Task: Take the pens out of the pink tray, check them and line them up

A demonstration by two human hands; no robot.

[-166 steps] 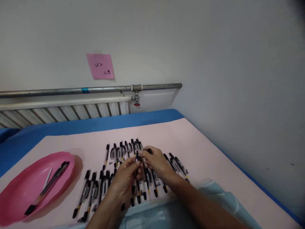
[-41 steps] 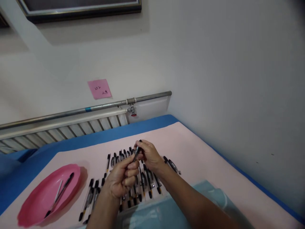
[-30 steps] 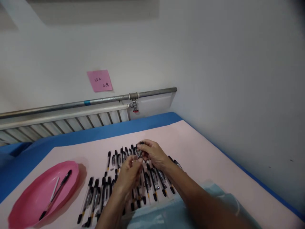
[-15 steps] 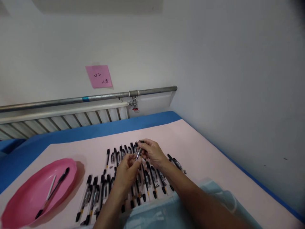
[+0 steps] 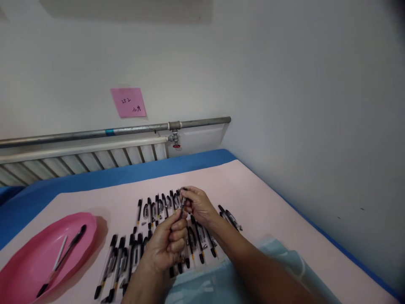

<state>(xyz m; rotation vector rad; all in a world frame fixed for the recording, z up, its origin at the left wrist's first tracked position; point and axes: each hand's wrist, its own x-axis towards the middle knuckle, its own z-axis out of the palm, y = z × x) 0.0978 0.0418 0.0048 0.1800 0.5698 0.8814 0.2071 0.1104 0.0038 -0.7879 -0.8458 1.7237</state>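
Observation:
Above the pink sheet, a pen (image 5: 182,204) with a clear barrel and dark parts is held between my two hands. My left hand (image 5: 171,242) wraps its fingers round the lower part, which is mostly hidden in the fist. At the upper end, my right hand (image 5: 196,204) pinches the pen near a dark tip between thumb and fingers. Under and around both hands lie rows of disassembled pens (image 5: 122,261), with black caps, clear barrels, refills and small metal tips. A short group of black pen parts (image 5: 230,217) rests to the right of my right forearm.
A pink oval tray (image 5: 22,253) at the left holds a black pen and a white stick. Pink sheeting (image 5: 259,202) covers a blue surface (image 5: 202,157). Behind are a radiator (image 5: 95,162), a metal pipe with a red-handled valve, and a wall; another wall stands at right.
My left hand has closed from a fingertip hold into a fist round the pen's lower part. My right hand still pinches the upper end. The view has shifted slightly.

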